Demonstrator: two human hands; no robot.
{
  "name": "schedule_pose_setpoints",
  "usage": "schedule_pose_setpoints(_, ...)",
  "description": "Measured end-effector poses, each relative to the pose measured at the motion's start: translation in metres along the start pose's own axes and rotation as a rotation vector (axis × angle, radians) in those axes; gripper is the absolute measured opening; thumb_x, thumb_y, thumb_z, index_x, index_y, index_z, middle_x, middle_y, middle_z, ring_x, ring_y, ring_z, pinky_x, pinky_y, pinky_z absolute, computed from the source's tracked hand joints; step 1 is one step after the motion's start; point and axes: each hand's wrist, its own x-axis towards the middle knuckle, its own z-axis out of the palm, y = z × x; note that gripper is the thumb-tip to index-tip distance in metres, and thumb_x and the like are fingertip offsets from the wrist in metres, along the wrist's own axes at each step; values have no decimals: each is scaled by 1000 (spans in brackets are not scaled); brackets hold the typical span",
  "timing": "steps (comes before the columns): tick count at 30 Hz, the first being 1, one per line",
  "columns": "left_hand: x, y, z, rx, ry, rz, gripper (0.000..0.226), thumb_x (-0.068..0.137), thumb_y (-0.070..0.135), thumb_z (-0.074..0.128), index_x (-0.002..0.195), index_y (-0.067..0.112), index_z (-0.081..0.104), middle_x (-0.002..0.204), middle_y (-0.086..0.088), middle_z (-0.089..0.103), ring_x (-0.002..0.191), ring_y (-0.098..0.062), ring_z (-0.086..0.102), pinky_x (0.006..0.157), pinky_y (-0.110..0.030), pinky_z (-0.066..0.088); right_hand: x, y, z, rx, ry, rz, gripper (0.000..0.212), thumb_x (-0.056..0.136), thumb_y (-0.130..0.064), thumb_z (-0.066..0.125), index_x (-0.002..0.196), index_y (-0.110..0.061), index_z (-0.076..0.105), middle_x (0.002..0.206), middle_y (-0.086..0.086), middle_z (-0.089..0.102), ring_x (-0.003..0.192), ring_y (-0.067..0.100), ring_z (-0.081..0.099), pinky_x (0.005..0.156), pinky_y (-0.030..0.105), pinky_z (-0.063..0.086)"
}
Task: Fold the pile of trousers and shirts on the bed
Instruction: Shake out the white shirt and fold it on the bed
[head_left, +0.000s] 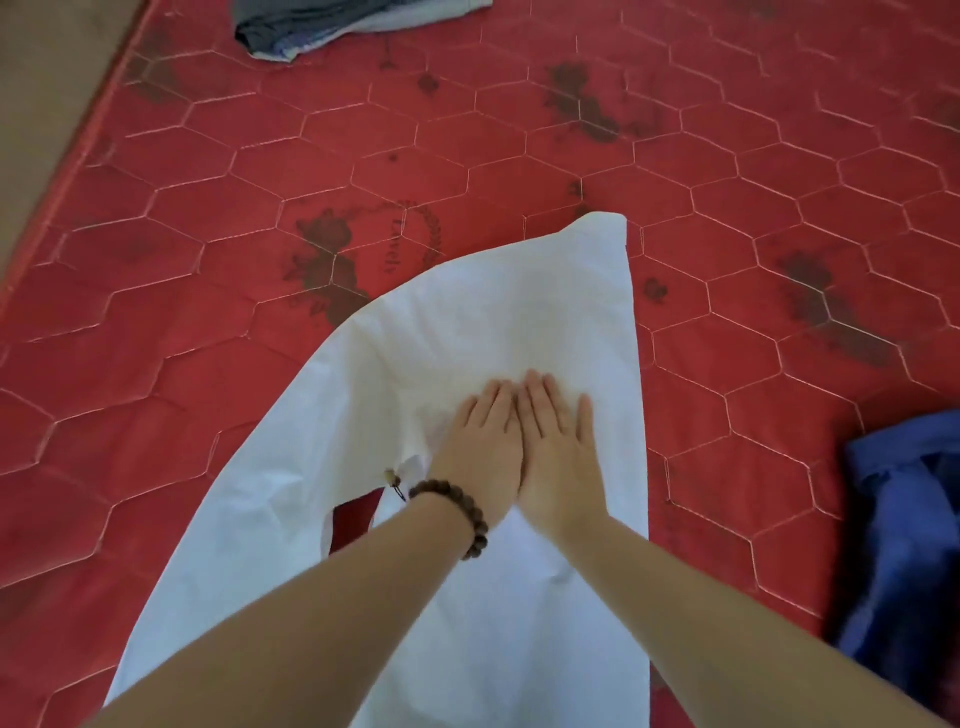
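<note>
A white cloth garment (467, 364) lies spread flat on the red quilted mattress (727, 208), running from the near edge of the view toward the middle of the bed, where its far end tapers to a rounded corner. Its right edge is straight and its left edge curves outward toward the near left. Which kind of garment it is cannot be told from here. Both hands rest flat on the middle of it, side by side and touching along their inner edges. The left hand (480, 444) lies palm down with its fingers straight and close together, pressing the cloth; a bracelet of dark brown wooden beads (457, 514) circles its wrist, with a small tassel hanging off to the left. The right hand (558, 447) is likewise flat, fingers extended and pointing to the far side, gripping nothing. Just left of the left wrist a small opening in the white cloth shows the red mattress beneath. The mattress carries pale hexagon stitching and dark floral prints. At the far left, near the top of the view, sits a folded pile of grey and pale blue clothes (332, 26), well apart from the white garment. At the near right lies a crumpled dark blue garment (904, 545), also apart from it.
</note>
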Motion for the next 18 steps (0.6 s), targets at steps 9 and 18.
schedule_pose_setpoints(9,-67,-33,30,107,84,-193,58,103,31,10,149,2,-10,160,-13,-9,147,-27,-8,116,-44,-12,-80,33,6,-130,31,253,63,101,-47,13,153,-13,10,162,4,8,149,20,6,119,55,5)
schedule_pose_setpoints(18,-174,-1,78,-45,89,26,60,98,42,13,153,21,0,160,-6,-8,147,-25,-9,120,-46,5,-183,-50,43,13,109,203,56,100,-36,29,150,-9,30,158,5,25,147,23,20,116,57,19)
